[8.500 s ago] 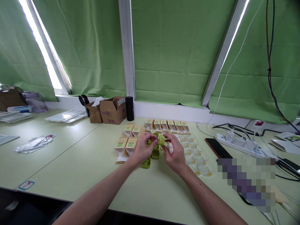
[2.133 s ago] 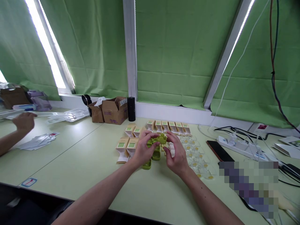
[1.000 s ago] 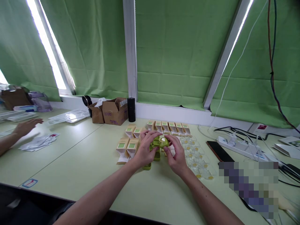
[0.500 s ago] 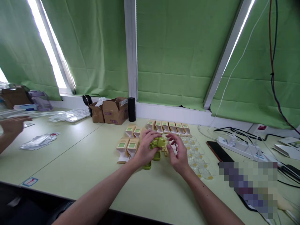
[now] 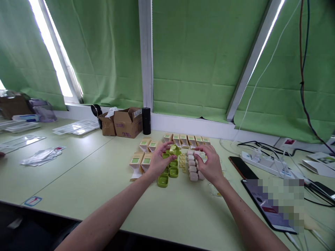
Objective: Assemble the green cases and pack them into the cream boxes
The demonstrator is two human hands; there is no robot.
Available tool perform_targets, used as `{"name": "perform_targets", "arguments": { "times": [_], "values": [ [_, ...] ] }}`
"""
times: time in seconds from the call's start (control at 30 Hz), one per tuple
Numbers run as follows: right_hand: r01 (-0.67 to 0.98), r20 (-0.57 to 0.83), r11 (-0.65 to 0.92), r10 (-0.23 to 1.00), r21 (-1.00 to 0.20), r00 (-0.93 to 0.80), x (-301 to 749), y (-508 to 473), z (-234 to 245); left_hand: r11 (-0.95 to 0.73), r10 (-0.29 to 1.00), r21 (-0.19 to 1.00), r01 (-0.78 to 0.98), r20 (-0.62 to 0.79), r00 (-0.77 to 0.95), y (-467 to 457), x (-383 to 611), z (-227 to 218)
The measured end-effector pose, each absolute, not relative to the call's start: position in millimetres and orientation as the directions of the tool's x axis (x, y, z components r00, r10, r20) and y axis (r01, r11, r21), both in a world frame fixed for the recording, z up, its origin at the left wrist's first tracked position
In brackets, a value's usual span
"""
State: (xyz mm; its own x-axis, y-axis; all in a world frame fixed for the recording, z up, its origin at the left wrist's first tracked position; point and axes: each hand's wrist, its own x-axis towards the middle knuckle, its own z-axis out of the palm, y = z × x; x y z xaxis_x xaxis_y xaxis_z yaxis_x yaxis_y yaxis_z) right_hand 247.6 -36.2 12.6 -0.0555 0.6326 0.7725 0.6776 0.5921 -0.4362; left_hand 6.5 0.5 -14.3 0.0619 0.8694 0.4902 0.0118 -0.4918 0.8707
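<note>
My left hand (image 5: 159,161) is closed on a small lime-green case (image 5: 175,150), tilted above the table, with thumb and fingers on its edges. Under and beside it stand several open square green trays (image 5: 163,181) in two rows. Just right of them lie small yellow pieces with dark marks (image 5: 182,161). My right hand (image 5: 208,164) is over the far end of rows of pale pink rounded blocks (image 5: 193,176). Its thumb and fingertips close around one block there; the hand partly covers the rows. Clear plastic pieces with yellow dots (image 5: 216,190) show behind the right wrist.
Open paper boxes with green labels (image 5: 135,160) stand left of and behind the trays. Cardboard boxes (image 5: 128,124) and a black cylinder (image 5: 146,121) are farther back. At right lie phones (image 5: 243,166), a power strip (image 5: 253,159) and cables. White packets (image 5: 42,156) lie at left.
My hands have moved apart; the right went slightly right and up to the pink blocks, uncovering them. The green case tilted and shifted up in my left hand. A co-worker's hand at left drew back.
</note>
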Motion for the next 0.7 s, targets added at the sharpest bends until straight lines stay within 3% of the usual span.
{"name": "perform_targets", "arguments": {
  "times": [0.17, 0.3, 0.5, 0.7],
  "values": [
    [0.822, 0.617, 0.528, 0.725, -0.213, -0.306, 260.0, -49.4, 4.9, -0.387, 0.911, 0.899, -0.205, 0.407, 0.063, -3.6, 5.8, -2.1],
    [0.85, 0.505, 0.52, 0.758, -0.087, -0.412, 253.8, -61.0, 3.2, -0.357, 0.922, 0.862, -0.36, 0.387, 0.012, -0.7, 5.4, 8.8],
    [0.865, 0.402, 0.496, 0.778, 0.079, -0.483, 248.3, -64.8, 1.7, -0.375, 0.923, 0.841, -0.39, 0.378, -0.073, 7.3, 14.2, 18.8],
    [0.866, 0.36, 0.475, 0.79, 0.156, -0.497, 248.1, -60.8, -5.3, -0.406, 0.906, 0.832, -0.378, 0.42, -0.049, 10.5, 21.5, 11.2]
  ]
}}
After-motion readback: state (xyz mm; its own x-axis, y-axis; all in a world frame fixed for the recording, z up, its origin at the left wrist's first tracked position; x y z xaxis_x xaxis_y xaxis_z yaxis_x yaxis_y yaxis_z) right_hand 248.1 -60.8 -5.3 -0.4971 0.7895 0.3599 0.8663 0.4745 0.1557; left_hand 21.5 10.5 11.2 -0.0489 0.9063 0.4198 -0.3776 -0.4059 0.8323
